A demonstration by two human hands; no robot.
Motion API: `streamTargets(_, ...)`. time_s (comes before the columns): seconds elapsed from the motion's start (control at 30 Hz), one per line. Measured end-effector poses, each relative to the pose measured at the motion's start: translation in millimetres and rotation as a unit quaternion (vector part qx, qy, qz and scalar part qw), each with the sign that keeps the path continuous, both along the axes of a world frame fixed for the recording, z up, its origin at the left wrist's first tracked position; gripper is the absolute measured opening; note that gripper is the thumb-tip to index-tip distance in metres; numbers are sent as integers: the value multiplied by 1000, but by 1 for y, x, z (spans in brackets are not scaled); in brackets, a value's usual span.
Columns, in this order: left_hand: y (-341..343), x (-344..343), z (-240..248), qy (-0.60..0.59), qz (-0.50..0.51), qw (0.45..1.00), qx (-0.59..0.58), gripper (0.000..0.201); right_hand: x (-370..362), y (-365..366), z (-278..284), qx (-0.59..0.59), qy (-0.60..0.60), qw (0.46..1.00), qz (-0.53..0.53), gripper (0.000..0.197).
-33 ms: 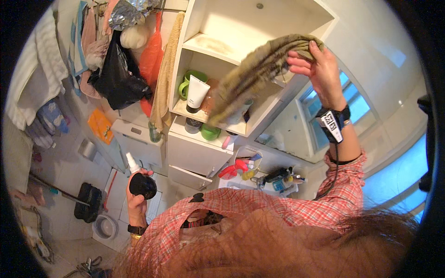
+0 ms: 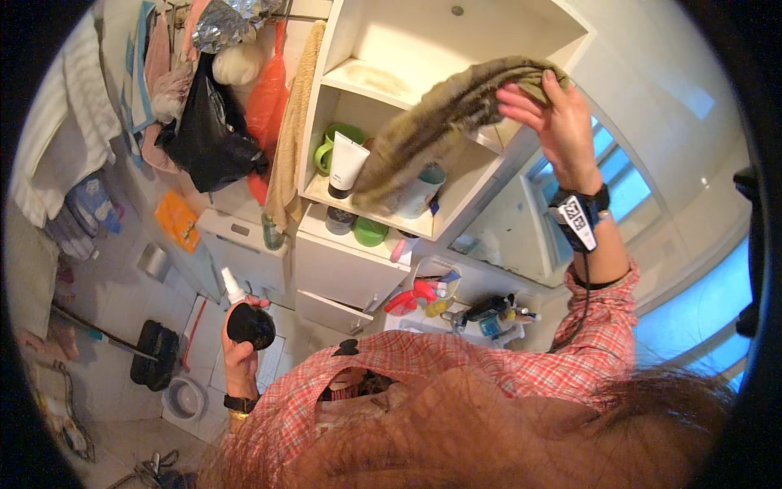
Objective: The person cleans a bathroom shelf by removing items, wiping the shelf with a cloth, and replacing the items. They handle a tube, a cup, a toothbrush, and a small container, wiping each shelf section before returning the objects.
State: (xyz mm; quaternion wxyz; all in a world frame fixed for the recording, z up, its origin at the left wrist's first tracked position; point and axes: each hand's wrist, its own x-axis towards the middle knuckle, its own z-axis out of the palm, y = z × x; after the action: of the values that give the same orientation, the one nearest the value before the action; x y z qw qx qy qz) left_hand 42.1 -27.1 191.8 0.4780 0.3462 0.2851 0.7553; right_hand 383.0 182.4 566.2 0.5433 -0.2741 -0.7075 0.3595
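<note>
My right hand point(image 2: 558, 118) is raised beside the open wall cabinet point(image 2: 533, 24). Its thumb and fingers pinch one end of an olive-green cloth point(image 2: 440, 110) with dark stains. From there the cloth stretches left across the shelves. Its far end is beside a white tube point(image 2: 348, 163) with a black cap, and a light blue cup point(image 2: 423, 191) shows below it. Lower left, my left hand point(image 2: 235, 350) is closed around a black rounded bottle point(image 2: 251, 328). A white pointed nozzle point(image 2: 233, 285) sticks up past the fingers.
A green mug point(image 2: 323, 155) stands on the same shelf as the tube. Below are a green tub point(image 2: 371, 232) and a white cabinet point(image 2: 342, 265). Bags, including a black one point(image 2: 216, 147), hang left. A mirror point(image 2: 513, 232) is at the right, bottles point(image 2: 489, 318) beneath it.
The cloth has swung, its loose end shifting left toward the tube and uncovering the blue cup. My right hand and wrist have moved slightly left. My left hand keeps its place.
</note>
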Motion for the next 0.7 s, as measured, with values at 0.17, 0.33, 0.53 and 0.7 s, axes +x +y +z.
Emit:
streamTargets(0.17,-6,3,10,12,-3,1000,-1,82,-44,55,-15,174,-97,980,-15,38)
streamTargets(0.33,-7,4,5,8,3,1000,-5,81,-92,103,-13,239,-530,807,-100,82)
streamTargets(0.53,-5,8,5,0,3,1000,-3,81,-99,135,-20,238,-661,710,-43,70)
streamTargets(0.7,-3,14,10,-15,-6,1000,3,82,-80,120,-8,189,-735,642,-107,65)
